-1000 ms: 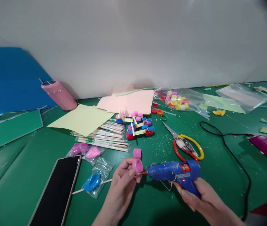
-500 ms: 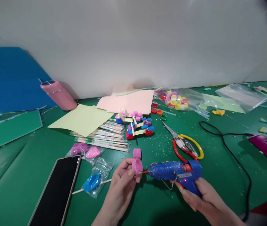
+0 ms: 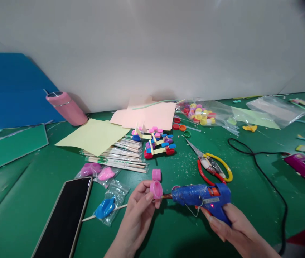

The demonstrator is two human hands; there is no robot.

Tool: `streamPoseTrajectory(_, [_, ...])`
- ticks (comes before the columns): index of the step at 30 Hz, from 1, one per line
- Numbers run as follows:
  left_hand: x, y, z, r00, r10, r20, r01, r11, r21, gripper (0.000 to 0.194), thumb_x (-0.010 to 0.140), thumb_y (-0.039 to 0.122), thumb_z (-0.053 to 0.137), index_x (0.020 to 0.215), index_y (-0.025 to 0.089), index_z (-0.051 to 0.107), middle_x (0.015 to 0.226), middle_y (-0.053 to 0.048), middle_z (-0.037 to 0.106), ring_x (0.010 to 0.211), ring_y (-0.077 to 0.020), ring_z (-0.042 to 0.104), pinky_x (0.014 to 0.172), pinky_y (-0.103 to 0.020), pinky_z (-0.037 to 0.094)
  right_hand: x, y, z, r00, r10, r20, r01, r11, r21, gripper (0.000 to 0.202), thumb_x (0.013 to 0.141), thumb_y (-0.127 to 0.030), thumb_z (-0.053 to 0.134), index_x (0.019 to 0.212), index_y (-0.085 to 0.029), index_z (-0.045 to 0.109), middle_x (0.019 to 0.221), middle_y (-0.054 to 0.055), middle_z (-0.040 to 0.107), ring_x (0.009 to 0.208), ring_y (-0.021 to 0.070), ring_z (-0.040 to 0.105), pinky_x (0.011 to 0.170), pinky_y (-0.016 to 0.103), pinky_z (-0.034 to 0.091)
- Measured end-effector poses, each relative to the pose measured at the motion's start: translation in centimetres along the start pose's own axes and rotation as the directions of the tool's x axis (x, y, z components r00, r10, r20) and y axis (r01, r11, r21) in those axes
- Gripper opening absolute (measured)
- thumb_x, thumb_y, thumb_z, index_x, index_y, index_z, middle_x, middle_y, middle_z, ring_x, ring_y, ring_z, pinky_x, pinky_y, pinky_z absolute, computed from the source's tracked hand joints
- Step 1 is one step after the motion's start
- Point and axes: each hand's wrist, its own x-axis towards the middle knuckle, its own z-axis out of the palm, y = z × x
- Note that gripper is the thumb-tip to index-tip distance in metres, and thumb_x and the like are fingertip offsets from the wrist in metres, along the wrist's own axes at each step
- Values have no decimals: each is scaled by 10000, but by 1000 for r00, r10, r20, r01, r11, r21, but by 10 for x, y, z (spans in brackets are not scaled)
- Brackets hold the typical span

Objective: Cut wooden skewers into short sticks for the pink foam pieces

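Seemingly at the gluing step: pinching pink cap [image 3: 156, 190] between fingers of left hand [image 3: 139, 206], at nozzle [image 3: 166, 196] of blue glue gun [image 3: 192, 194]; gripping same gun with fingers of right hand [image 3: 231, 223]. Probably calling next for a steady cap, measured squeeze. Beyond glue gun: clear bag [image 3: 223, 110] holding coloured caps [image 3: 201, 116]. Left of glue gun: clear wrapper [image 3: 119, 191] around blue piece [image 3: 104, 208].

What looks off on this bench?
Nothing looks broken. Slightly messy: pale specks litter the green table left of the scissors, and whitish residue marks the barrel of the blue glue gun in the right hand, possibly dried glue.
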Motion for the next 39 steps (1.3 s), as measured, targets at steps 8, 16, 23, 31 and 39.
streamPoseTrajectory(8, [-2,2,3,1000,2,-7,-2,1000,-5,132,707,238,614,795,139,616,664,-6,497,578,-103,427,570,-224,341,0,3,3,997,38,-63,-39,999,-15,387,748,-555,463,741,-180,560,580,-20,427,513,115,402,475,221,369])
streamPoseTrajectory(16, [-2,2,2,1000,1,22,-1,1000,-22,127,720,232,589,806,139,609,641,-9,493,573,-107,410,575,-229,322,5,7,1,999,-10,-53,10,1000,-5,333,775,-489,481,794,-170,573,609,-10,463,512,107,414,476,221,371])
streamPoseTrajectory(23, [-3,0,-4,997,-21,80,22,1000,-4,119,762,217,547,845,146,597,673,-15,491,601,-114,406,586,-232,318,19,3,-4,987,-83,-137,107,978,176,331,784,-458,506,932,-162,506,526,-40,461,434,92,390,447,223,360])
streamPoseTrajectory(31, [-1,1,-5,998,-11,60,10,1000,20,111,780,215,525,845,155,593,677,-7,478,613,-114,400,597,-228,331,58,11,-77,839,-174,-515,102,981,-165,317,773,-462,497,878,-169,558,674,8,589,596,152,547,516,230,435])
streamPoseTrajectory(39, [5,0,-6,999,34,-4,-33,999,15,132,717,230,600,819,149,617,658,0,483,577,-100,417,563,-212,341,106,37,-127,704,-284,-651,-142,842,-521,422,660,-504,545,845,-130,610,717,87,638,672,255,588,595,338,454])
